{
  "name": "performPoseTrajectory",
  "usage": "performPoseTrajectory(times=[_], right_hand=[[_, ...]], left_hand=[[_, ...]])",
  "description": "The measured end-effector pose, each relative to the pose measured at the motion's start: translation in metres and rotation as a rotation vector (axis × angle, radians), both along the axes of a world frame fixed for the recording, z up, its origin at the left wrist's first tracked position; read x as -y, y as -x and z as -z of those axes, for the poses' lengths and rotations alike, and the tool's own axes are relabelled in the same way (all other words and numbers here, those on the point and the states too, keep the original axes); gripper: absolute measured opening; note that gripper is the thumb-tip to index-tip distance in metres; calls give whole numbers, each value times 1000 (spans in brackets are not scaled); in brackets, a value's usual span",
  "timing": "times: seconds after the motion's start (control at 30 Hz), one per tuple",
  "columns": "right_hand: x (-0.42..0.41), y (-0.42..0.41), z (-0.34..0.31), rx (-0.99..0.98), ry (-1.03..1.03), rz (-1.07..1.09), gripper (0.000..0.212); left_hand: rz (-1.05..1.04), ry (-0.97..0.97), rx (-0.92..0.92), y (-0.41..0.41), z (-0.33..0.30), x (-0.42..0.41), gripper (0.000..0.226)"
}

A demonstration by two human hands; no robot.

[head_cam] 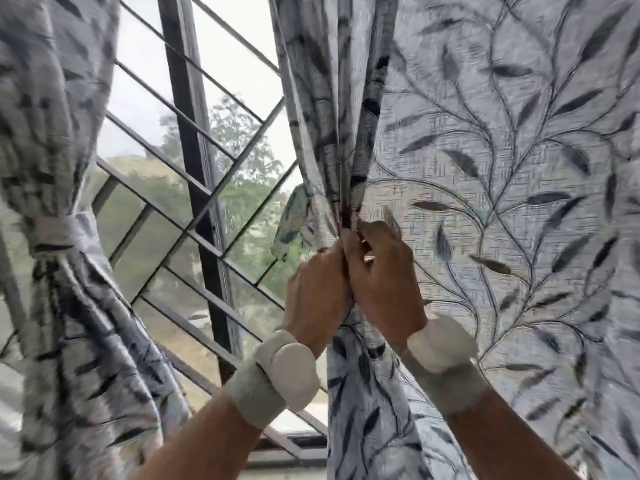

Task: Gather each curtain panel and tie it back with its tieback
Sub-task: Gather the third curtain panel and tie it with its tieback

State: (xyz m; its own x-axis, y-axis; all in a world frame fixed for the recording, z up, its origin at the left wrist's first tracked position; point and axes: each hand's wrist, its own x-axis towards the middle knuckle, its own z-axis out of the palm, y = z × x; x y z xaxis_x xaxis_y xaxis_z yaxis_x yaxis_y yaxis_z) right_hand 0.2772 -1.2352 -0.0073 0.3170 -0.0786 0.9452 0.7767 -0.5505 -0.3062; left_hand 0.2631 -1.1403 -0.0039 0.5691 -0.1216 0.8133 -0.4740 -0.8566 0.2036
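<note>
The right curtain panel [502,168], pale grey with dark leaf sprigs, hangs spread on the right, and its left edge is bunched into folds at the centre. My left hand [317,289] grips those gathered folds from the left. My right hand [381,271] pinches the same folds from the right, fingers curled into the cloth. The two hands touch. A loose flap of patterned cloth [294,220] sticks out left of the folds; I cannot tell whether it is the tieback. The left curtain panel [69,306] is gathered and bound by a pale tieback [62,233].
Behind the curtains is a window with a dark metal grille [194,174] of crossing bars. Trees and a hillside show through the glass. The window sill [287,455] runs along the bottom. Both wrists wear pale padded bands.
</note>
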Motion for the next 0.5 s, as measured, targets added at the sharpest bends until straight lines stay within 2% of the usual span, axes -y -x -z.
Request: performPoseTrajectory(times=[0.07, 0.13, 0.17, 0.2, 0.3, 0.33, 0.4, 0.43, 0.5], right_hand=[[-1, 3, -4, -57, 12, -15, 31], [1, 0, -8, -70, 50, 26, 20], [3, -4, -8, -73, 88, 66, 13], [5, -6, -9, -76, 127, 107, 9], [8, -12, -3, -67, 171, 146, 7], [6, -12, -1, -65, 182, 154, 8], [-2, -14, 3, -60, 205, 141, 18], [-7, -15, 2, -58, 214, 132, 24], [-12, -17, 3, -95, 226, 138, 23]], left_hand=[[40, -26, -52, 5, 1, -2, 8], [142, -88, -90, 7, 10, -10, 5], [220, -81, -124, 8, 19, -17, 11], [314, -27, -165, 10, 27, -23, 24], [491, 359, -157, 9, 28, -32, 57], [487, 450, -132, 7, 15, -29, 67], [442, 529, -197, -10, -20, -18, 88], [408, 513, -243, -18, -39, -11, 87], [266, 384, -251, -33, -61, 2, 62]])
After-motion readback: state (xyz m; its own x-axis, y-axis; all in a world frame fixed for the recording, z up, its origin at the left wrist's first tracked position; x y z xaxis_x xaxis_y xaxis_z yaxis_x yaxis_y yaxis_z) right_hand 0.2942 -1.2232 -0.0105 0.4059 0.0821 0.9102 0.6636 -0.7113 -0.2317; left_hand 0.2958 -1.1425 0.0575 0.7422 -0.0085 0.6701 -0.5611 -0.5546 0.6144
